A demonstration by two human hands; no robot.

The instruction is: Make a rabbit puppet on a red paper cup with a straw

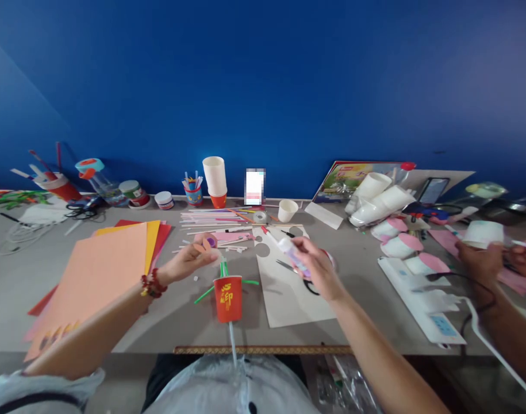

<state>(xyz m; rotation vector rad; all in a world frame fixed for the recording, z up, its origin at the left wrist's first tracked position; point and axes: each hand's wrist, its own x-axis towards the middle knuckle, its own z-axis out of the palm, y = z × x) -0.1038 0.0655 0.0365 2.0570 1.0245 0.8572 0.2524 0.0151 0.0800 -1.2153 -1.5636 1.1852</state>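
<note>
My left hand (185,263) is closed in a pinch on a small orange paper piece (206,245). A round purple thing (211,242) shows just behind the fingertips. In my right hand (318,265), a white and lilac glue stick (294,255) points up and left. Between the hands stands a red paper cup (229,305) with gold characters, green strips sticking out at its top and sides and a pale straw (232,339) below. Beneath my right hand lies a white sheet (288,307) with round holes cut in it. Scissors (311,287) rest on it, partly hidden by the hand.
Coloured paper sheets (103,259) lie at left. Several straws (215,218), paper cups (214,175) and a tape roll (260,217) line the back. A power strip (418,305) with cables lies at right, where another person's hands (482,264) hold a white cup (484,234).
</note>
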